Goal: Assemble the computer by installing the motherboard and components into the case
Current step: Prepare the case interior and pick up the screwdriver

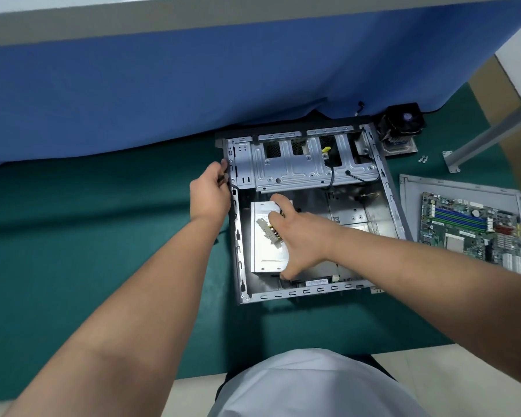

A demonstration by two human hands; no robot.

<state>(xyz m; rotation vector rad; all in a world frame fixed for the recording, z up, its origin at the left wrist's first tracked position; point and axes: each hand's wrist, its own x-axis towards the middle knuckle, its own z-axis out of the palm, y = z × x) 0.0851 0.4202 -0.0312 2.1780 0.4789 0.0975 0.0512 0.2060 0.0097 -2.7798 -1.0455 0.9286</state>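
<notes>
Steel makes up most of what you are handling: the case (313, 212) lies open on the green mat (103, 236), stiff, sharp at its punched edges, and heavy enough to stay put. Your left hand (211, 191) curls over its far left rim and grips it, steadying the shell. Just right of that hand, inside the case, sits the silver power supply (265, 245), a dense metal box that needs support from beneath or at its sides, never by its leads. Your right hand (298, 236) spreads over that box, thumb hooked at its near edge and fingers curled around the yellow-and-black cables (275, 233) with their white plug (266, 231); those wires are soft and will bend, so hold the plug body, not the strands. Beyond your right hand, the drive cage (307, 164) spans the case's far end with a black lead dangling from it. Right of your right forearm, outside the case, the motherboard (469, 227) rests on a grey panel (409, 194): light, rigid, fragile, best taken by its bare edges. Farther off, the cooler (400, 124) stands beside the case's far corner, with small screws (423, 158) just beyond.
</notes>
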